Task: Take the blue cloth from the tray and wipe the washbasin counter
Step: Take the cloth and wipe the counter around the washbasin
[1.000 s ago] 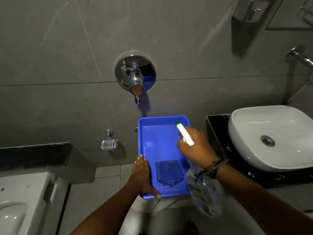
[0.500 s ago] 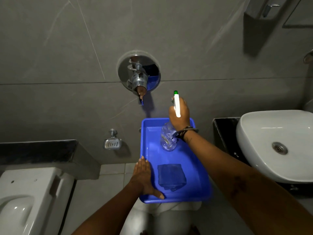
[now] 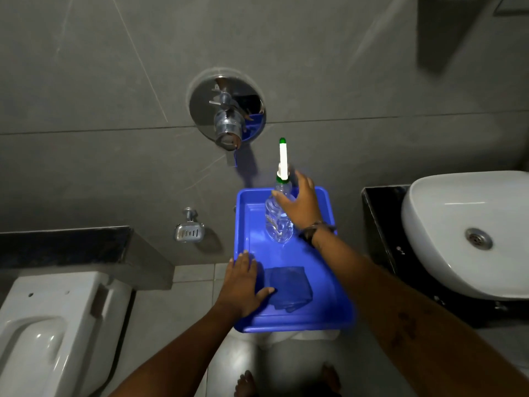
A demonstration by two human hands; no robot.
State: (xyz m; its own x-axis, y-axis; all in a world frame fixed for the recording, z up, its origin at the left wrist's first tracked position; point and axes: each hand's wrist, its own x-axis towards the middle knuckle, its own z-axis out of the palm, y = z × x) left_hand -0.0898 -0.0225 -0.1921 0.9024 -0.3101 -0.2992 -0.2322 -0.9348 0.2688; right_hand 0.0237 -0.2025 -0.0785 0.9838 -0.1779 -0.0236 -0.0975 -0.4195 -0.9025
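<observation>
While we stand facing the grey tiled wall [image 3: 86, 81], the biggest things sit to the sides: toilet [image 3: 51, 325] low on the left, white washbasin [image 3: 469, 233] on the right w/ its dark counter [image 3: 380, 219] showing as a black strip just beside the bowl. Between them sits the blue tray [image 3: 329, 282], resting on something pale we can't make out. Above it, the round chrome tap fitting [image 3: 227, 116] on the wall, and a small soap holder [image 3: 189, 232] to the left of the tray.

Our left hand [image 3: 243, 285] lies flat on the tray's near-left edge, fingers together, thumb reaching inward and touching the cloth's edge; it steadies the tray, not gripping anything. Our right hand [image 3: 297, 204] is spread, fingers loose around the clear spray bottle [image 3: 279, 222], which stands at the tray's far end. Fingertips touch or nearly touch the bottle; can't tell if there's real grip, but it looks like a letting-go pose.

The blue cloth [image 3: 289, 285] lies folded flat in the near part of the tray, not lifted.

Step in hand, as we judge it: parking the bottle, so approx. nothing of the wipe is done yet. Next move needs the right hand to clear the bottle w/o knocking it, drop onto the cloth, pinch it up, then swing right to the counter.
</observation>
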